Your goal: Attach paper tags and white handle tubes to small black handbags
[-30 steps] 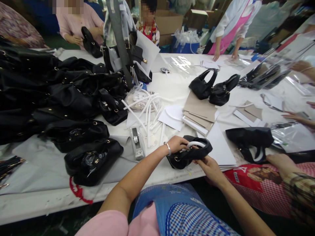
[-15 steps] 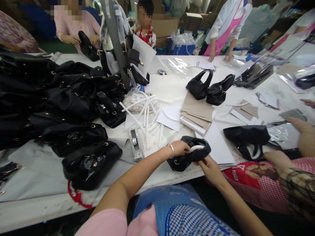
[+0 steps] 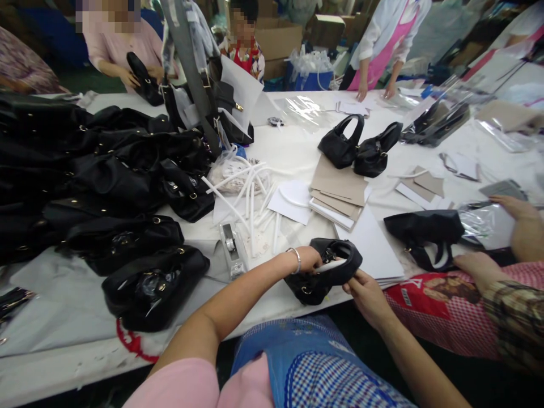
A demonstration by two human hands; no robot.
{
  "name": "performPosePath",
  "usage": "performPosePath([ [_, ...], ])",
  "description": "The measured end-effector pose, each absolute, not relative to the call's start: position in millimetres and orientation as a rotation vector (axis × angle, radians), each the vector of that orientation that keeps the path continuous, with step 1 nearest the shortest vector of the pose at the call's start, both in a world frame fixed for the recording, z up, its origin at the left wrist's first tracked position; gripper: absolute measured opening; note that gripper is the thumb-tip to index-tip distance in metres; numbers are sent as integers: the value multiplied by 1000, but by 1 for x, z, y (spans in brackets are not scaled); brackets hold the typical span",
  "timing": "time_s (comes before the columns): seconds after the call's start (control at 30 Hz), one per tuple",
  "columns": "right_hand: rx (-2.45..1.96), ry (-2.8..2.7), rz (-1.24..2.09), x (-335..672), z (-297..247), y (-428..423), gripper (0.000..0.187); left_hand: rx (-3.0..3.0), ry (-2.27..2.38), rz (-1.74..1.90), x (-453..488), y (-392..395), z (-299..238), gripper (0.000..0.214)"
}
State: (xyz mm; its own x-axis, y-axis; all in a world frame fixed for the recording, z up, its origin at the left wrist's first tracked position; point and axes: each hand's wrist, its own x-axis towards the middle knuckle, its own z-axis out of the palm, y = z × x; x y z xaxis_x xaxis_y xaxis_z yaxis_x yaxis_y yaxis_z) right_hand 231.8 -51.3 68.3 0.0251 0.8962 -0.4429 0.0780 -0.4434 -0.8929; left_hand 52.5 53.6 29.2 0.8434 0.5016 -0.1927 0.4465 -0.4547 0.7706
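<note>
Two grips, left hand (image 3: pixel 306 259) and right hand (image 3: pixel 369 294), both look clamped on bag (image 3: pixel 312 289), near tabletop (image 3: pixel 280 147) edge. Tube (image 3: pixel 334 264) could spring off handle (image 3: pixel 353 258) if left slips; bag could tip over if both loosen.

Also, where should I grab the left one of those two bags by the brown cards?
Probably the top of its handle, from above and the left: it arches up off the left bag, leaving an open gap for fingers, while the other bag sits close on its right side.
</note>
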Motion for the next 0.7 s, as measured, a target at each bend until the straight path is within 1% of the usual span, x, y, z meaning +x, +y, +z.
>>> performPosePath([
  [0.1, -1495, -809, 1565, 227, 69, -52, 31, 2171, 709, -36, 52, 51, 40, 12],
  [0.17, -1465, -746, 1568, 224, 71, -52, 29, 2163, 712, -29, 47, 49, 49, 22],
  [0.23, -1460, -718, 1547, 222, 73, -54, 28, 2102, 772, 62, 40, 43, 58, 33],
  [0.4, -1505, -735, 1470, 220, 78, -56, 25, 1842, 792, 460, 31, 7, 74, 30],
  [0.53, -1510, -768, 1466, 218, 79, -55, 26, 1634, 1094, 765, 40, -30, 68, 37],
  [0.63, -1494, -818, 1500, 218, 80, -56, 30, 1586, 1192, 785, 45, -43, 62, 27],
  [0.7, -1482, -842, 1514, 218, 80, -57, 33, 1617, 1185, 766, 47, -45, 59, 25],
])
